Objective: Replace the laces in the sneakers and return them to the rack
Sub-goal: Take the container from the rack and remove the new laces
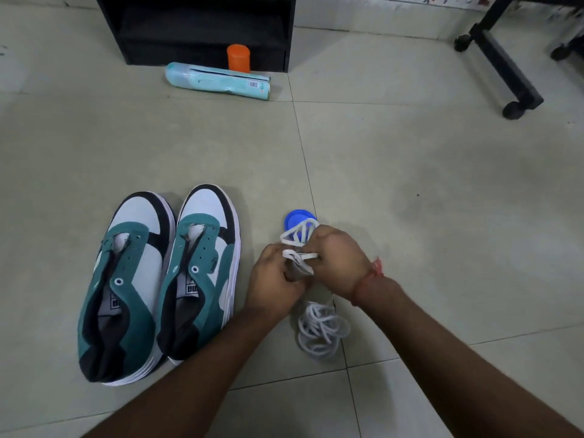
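Observation:
Two teal, white and black sneakers stand side by side on the floor at the left, the left sneaker [121, 289] and the right sneaker [202, 273], both with bare eyelets. To their right, my left hand [273, 281] and my right hand [338, 259] together grip a bundle of white lace [298, 245], looped above my fingers. A second white lace [322, 330] lies coiled on the floor below my hands.
A blue round lid [295, 220] lies on the floor just beyond my hands. Farther back lie a pale teal spray can [218, 81] and an orange cap [238, 57], in front of the black rack [196, 26]. A black wheeled chair base [505, 64] stands at the upper right.

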